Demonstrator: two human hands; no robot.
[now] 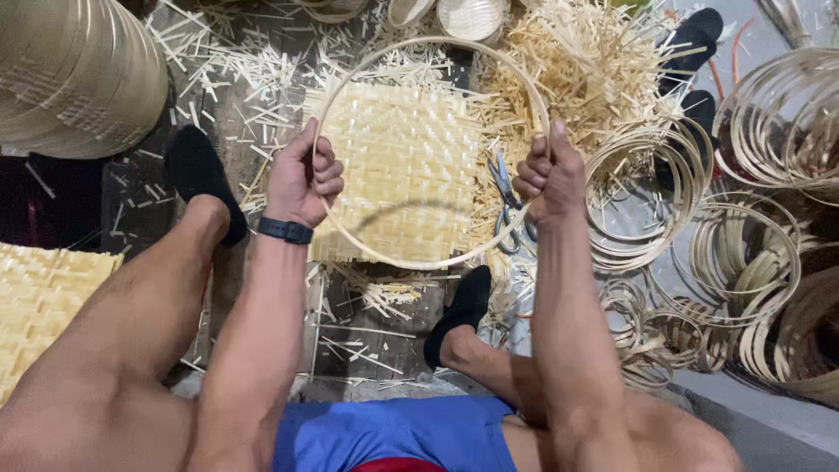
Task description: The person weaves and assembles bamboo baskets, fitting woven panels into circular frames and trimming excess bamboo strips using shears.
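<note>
1. Nearest to me are the seated person's bare knees and blue shorts [393, 433], with a foot in a black sock [459, 310] planted on the plank floor [367, 341] just below the work.
2. The left hand [301, 179], a dark band [285, 230] on its wrist, has its fingers curled tight round the left side of a thin bamboo hoop [428, 260], thumb pointing up along the strip.
3. The right hand [549, 175] is closed in a fist on the hoop's right side, thumb up as well. Both hands hold the ring raised and nearly level.
4. The hoop hangs right over a square woven bamboo mat [402, 166] lying flat on the floor; the mat's corners stick out past the ring.
5. To my eye, the step goes best if the ring is kept round under an even grip from both sides and centred over the weave before it is lowered, so that the overhang is equal all round.
6. Scissors [507, 197] lie on the floor just beside the right hand, at the mat's right edge.
7. Farther off: a heap of bamboo shavings [585, 61] beyond the mat, coiled bamboo strips [743, 253] to the right, and stacked hoops [74, 74] at the far left corner.
</note>
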